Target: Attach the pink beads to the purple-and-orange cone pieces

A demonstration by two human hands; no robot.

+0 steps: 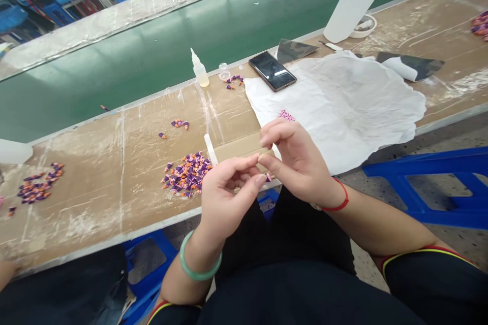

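My left hand [231, 193] is closed in a pinch, thumb and forefinger nearly together. Just past its thumb tip shows a tiny purple-and-pink piece [268, 176], mostly hidden by the fingers. My right hand [299, 160] curls in from the other side, its thumb tip meeting the left forefinger; whatever lies in its fingers is too small or hidden to make out. Beside the left hand lies a heap of small purple, orange and pink pieces [186, 175]. Beyond the right hand, tiny pink bits [286, 115] rest on a white sheet [343, 106].
Farther back on the brown tabletop [145, 162] stand a dropper bottle [200, 70] and a small clear cup [224, 71]. A phone [272, 71] overlaps the sheet. A tape roll [364, 26] is behind; another pile of pieces [36, 188] lies left. Blue stools [438, 183] flank me.
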